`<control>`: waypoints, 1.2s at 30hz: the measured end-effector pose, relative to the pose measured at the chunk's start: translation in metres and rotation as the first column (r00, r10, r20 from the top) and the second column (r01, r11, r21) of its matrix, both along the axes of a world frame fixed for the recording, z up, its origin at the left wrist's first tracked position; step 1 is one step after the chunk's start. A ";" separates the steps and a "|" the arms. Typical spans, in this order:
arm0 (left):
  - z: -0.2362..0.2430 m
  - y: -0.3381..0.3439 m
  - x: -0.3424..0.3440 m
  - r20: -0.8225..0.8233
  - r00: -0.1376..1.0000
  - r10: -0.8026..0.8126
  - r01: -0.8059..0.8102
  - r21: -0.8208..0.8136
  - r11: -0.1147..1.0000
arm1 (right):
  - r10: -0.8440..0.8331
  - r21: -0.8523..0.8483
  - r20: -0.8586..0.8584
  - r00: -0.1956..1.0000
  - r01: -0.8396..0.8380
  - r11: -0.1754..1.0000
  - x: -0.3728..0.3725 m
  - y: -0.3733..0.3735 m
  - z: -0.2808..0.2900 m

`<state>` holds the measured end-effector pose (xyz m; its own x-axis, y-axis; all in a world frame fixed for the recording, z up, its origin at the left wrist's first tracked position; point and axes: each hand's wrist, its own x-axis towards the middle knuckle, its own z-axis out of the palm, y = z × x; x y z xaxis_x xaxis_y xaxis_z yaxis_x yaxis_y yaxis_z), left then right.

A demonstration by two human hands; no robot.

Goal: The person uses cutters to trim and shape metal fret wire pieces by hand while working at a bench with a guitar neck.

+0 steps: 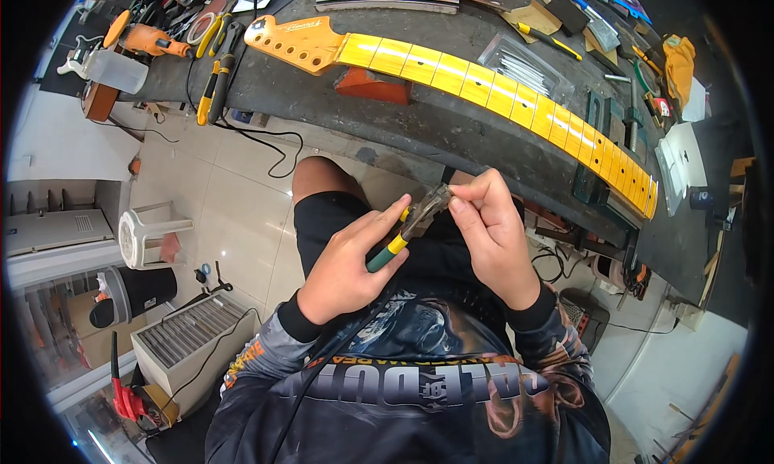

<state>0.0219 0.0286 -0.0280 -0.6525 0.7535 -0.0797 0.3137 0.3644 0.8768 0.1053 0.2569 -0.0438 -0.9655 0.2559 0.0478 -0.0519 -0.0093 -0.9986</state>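
Observation:
In my left hand is a pair of pliers with green and yellow handles, its metal jaws pointing up and to the right. My right hand is closed in a pinch right at the jaw tips; whatever lies between thumb and finger is too small to make out. Both hands are over my lap, just short of the workbench. Beyond them on the bench, a guitar neck with a yellow fretted fingerboard stretches from upper left to lower right. A reddish-brown block is under its headstock end.
A clear tray of thin metal strips sits behind the neck. Near a green vise, the neck's other end reaches the bench's right side. Yellow-and-black pliers, an orange power tool and a spray bottle lie at left, with a cable hanging down.

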 end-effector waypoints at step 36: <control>0.006 0.000 -0.001 0.023 0.999 -0.031 0.032 -0.061 0.998 | 0.002 -0.125 0.030 1.000 0.002 0.992 0.004 -0.002 0.001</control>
<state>0.0213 0.0286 -0.0220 -0.6260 0.7671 -0.1403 0.3066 0.4075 0.8602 0.1094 0.2553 -0.0426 -0.9660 0.2581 -0.0134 -0.0222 -0.1346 -0.9907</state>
